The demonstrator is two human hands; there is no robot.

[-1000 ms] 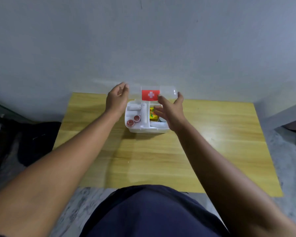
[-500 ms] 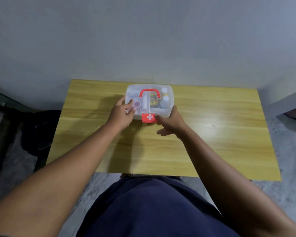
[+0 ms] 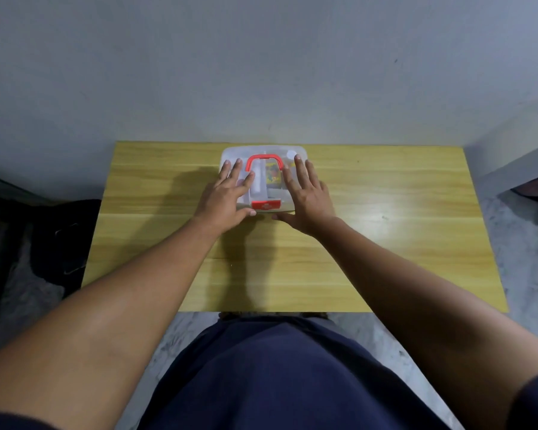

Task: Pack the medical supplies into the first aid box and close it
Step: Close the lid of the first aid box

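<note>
Plain grey-white wall (image 3: 261, 63) fills upper half. Light wooden table (image 3: 385, 243), pale plank grain, pushed against it; glare patch on the right part of the top. Grey marbled floor (image 3: 528, 262) either side. Dark bag-like heap (image 3: 59, 243) on the floor, left of the table.

Plain indoor room, type unclear. Bare grey wall (image 3: 261, 57) across upper frame; wooden table (image 3: 385, 243) at centre. Mottled grey floor (image 3: 525, 259) at frame edges.

first aid box (image 3: 263, 156) at table (image 3: 385, 243) far edge | left hand (image 3: 225, 197), right hand (image 3: 308, 197) flat on lid
</note>
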